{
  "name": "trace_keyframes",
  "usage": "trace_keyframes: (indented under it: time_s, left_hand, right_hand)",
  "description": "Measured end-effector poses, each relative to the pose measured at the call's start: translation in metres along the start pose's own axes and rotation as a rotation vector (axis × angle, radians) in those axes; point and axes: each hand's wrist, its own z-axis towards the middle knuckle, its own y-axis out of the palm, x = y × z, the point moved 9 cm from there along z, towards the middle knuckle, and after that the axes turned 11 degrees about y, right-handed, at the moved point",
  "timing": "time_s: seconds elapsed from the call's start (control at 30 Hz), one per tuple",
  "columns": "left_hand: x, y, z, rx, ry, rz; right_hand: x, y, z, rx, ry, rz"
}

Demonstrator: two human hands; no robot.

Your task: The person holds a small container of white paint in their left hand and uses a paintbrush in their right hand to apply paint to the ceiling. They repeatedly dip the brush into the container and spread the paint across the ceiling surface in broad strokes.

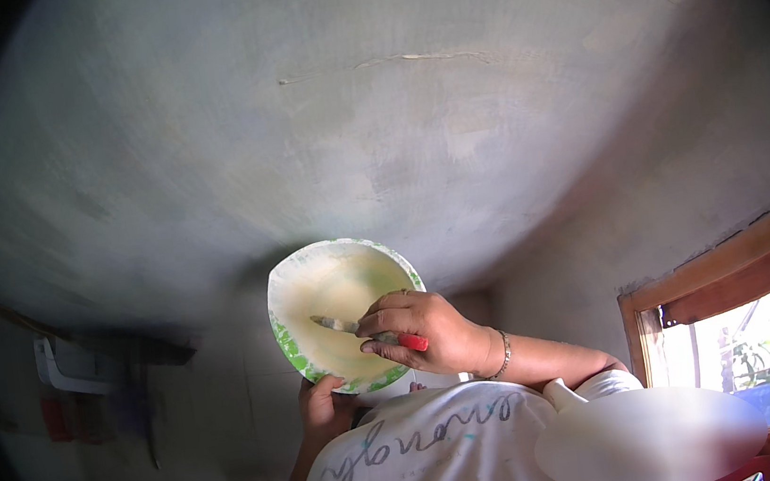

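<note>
My left hand [320,406] grips the lower rim of a green bowl [290,344] smeared with pale paint. The bowl is tilted, and its inside is coated in a cream-coloured layer. My right hand [429,330] is closed around a small paintbrush [338,325] with a red handle end. The brush's dark tip points left over the inside of the bowl; whether it touches the paint I cannot tell. Some of my left fingers are hidden behind the bowl.
A grey-white plastered wall [345,140] with thin cracks spreads above the bowl. At the right is a wooden window frame [739,267] with bright daylight and plants beyond. A white object [72,369] hangs in shadow at the left.
</note>
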Motion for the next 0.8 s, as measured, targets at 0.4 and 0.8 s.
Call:
trace_keyframes:
  time_s: [0.4,0.8]
  left_hand:
    - [-0.006,-0.022,0.0,-0.108,-0.033,0.0]
    - [-0.01,-0.005,0.002,-0.031,-0.05,-0.062]
  right_hand:
    - [-0.02,0.003,-0.06,-0.118,-0.015,-0.356]
    - [-0.032,-0.013,-0.062,-0.089,-0.133,-0.332]
